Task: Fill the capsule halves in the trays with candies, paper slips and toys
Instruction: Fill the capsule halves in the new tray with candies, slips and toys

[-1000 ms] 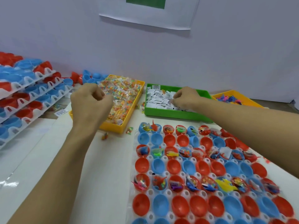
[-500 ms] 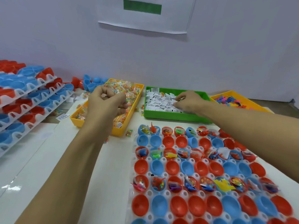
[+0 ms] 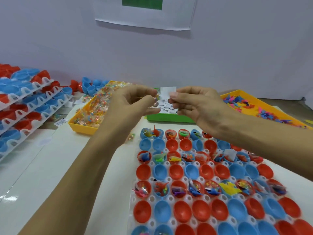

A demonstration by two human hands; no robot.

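Above the green plastic bin [image 3: 169, 118], my right hand [image 3: 194, 106] pinches a small white paper slip [image 3: 168, 91]; my left hand [image 3: 135, 100] is curled, apparently around a wrapped candy. Loading step: both go next into an empty half in the white capsule tray [image 3: 169, 199].

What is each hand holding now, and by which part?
The right hand pinches a white paper slip by its lower edge. The left hand has curled fingers, probably around candy, but it is too blurred to tell.
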